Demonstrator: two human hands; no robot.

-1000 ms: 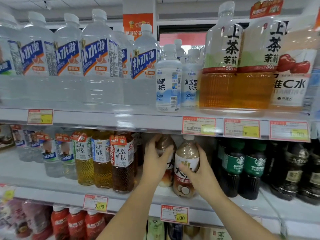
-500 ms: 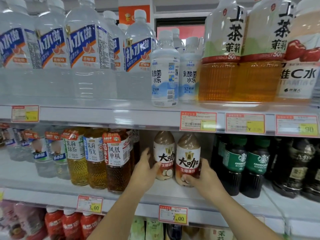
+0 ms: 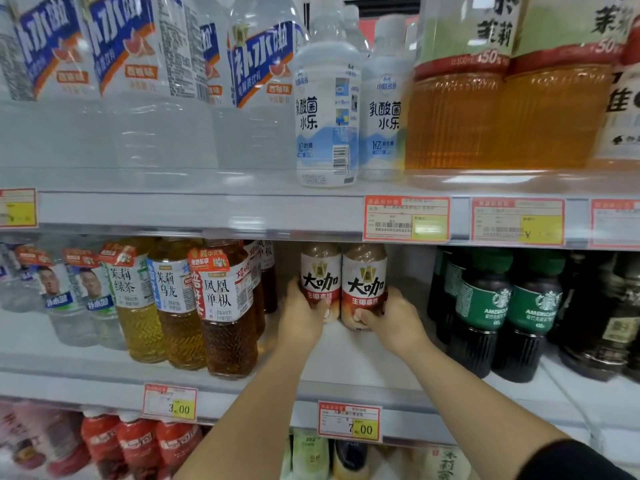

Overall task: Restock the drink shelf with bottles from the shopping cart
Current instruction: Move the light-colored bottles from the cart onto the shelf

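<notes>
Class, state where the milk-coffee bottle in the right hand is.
Head view, centre: the milk-coffee bottle stands on the middle shelf beside its twin, the right hand gripping its base, dark Starbucks bottles further right.

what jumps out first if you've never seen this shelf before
Dead centre, the left hand grips the left brown bottle and the right hand grips the right brown bottle. The two stand side by side, set back on the middle shelf. Next come the big amber tea bottles at the upper right, and the dark green-labelled bottles just right of the hands.
</notes>
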